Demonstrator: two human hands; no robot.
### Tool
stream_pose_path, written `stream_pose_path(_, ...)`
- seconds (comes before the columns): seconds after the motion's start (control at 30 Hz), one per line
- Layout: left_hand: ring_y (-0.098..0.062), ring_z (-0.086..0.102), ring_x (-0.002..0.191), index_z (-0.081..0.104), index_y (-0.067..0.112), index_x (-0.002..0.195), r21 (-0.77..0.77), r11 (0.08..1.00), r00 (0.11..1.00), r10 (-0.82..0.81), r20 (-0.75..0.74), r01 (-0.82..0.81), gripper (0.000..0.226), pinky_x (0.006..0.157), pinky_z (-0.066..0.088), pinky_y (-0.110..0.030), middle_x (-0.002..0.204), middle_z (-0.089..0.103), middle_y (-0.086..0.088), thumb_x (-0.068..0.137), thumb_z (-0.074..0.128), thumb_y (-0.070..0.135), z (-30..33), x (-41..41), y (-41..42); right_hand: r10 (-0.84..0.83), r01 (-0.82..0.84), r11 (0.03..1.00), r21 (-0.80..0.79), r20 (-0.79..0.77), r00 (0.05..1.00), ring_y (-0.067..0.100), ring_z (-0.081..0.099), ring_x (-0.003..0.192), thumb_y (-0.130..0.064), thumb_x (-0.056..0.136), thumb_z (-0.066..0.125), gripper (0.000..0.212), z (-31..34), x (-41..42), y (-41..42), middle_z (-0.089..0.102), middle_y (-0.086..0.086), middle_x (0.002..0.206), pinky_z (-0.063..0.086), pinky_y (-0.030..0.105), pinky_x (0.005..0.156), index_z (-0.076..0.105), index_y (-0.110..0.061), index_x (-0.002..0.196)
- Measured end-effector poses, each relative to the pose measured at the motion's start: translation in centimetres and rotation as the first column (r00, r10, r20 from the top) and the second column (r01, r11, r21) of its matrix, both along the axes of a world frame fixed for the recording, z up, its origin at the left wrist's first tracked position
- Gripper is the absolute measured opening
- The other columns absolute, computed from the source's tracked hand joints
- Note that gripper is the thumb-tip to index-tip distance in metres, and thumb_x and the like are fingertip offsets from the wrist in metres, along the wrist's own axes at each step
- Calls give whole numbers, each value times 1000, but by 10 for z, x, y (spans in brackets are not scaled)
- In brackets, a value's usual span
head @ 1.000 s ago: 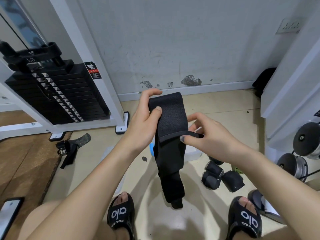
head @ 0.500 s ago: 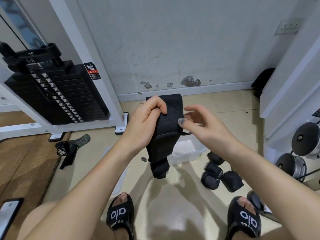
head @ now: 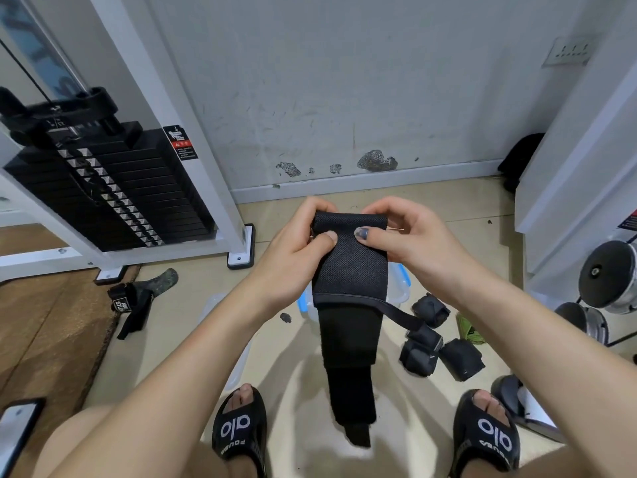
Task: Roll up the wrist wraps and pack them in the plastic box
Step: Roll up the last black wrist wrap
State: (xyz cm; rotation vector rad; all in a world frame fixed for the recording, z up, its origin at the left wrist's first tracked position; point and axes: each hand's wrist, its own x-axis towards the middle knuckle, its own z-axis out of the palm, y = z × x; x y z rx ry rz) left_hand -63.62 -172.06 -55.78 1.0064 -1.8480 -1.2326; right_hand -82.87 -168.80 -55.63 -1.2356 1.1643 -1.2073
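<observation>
Both hands hold one black wrist wrap (head: 350, 270) in the air above the floor, in front of the person's knees. Left hand (head: 296, 250) pinches the wrap's top left corner, thumb on the near face and fingers curled behind the edge. Right hand (head: 403, 236) pinches the top right corner the same way, thumb pressed flat on the fabric and fingers curled over the top edge. The wrap hangs straight down from the two grips, unrolled, with its narrow tail ending just above the floor between the two black slides (head: 241, 429). A thin loop strap (head: 396, 310) comes off the wrap's right side and trails down to the right. The plastic box (head: 400, 288) sits on the floor directly behind the hanging wrap, mostly hidden; only a clear rim with blue clips shows on either side, and its contents cannot be made out. What looks like a clear lid (head: 213, 305) lies on the floor to the left of the box. Three rolled black wraps (head: 441, 343) lie on the floor just right of the box, close together. One loose wrap (head: 138, 301) lies unrolled at the edge of the brown mat (head: 41, 332), near the base of the weight stack machine (head: 113, 188).
</observation>
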Motion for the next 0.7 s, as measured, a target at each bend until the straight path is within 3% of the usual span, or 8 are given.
stream_pose_path(0.27, -11, 50, 79, 59, 31, 106, 6, 1000, 998, 3, -59, -3, 19, 72, 41, -30, 84, 58, 13, 98, 51, 15, 0, -3, 3, -26, 27, 999, -45, 3, 1000, 15, 57, 72, 4, 94, 66, 15, -3, 1, 3, 64, -5, 89, 50, 34, 72, 64, -11, 97)
stream_pose_path(0.43, -8, 50, 75, 57, 18, 102, -19, 999, 995, 42, -95, -44, 23, 65, 40, -20, 85, 60, 13, 101, 48, -3, 0, -7, 6, 67, -66, 998, -9, 111, 992, 11, 63, 84, 5, 97, 60, 21, -2, 2, 5, 66, 3, 95, 55, 27, 76, 69, -11, 107)
stream_pose_path(0.57, -8, 48, 70, 54, 16, 95, -49, 997, 994, 61, -94, -66, 23, 59, 38, -17, 80, 58, 11, 100, 48, -6, -1, -7, 6, 51, -57, 998, 28, 191, 980, 13, 66, 86, -4, 97, 63, 10, 0, 3, 4, 70, 5, 94, 53, 23, 74, 71, -10, 98)
stream_pose_path(0.7, -10, 49, 74, 52, 16, 91, -26, 998, 993, 62, -101, -65, 24, 64, 41, -23, 76, 59, 19, 100, 49, -6, -3, -10, 7, -11, 14, 1000, -17, 144, 990, 22, 66, 90, -7, 85, 76, 11, -8, 6, 1, 71, 12, 96, 52, 36, 84, 74, -13, 93)
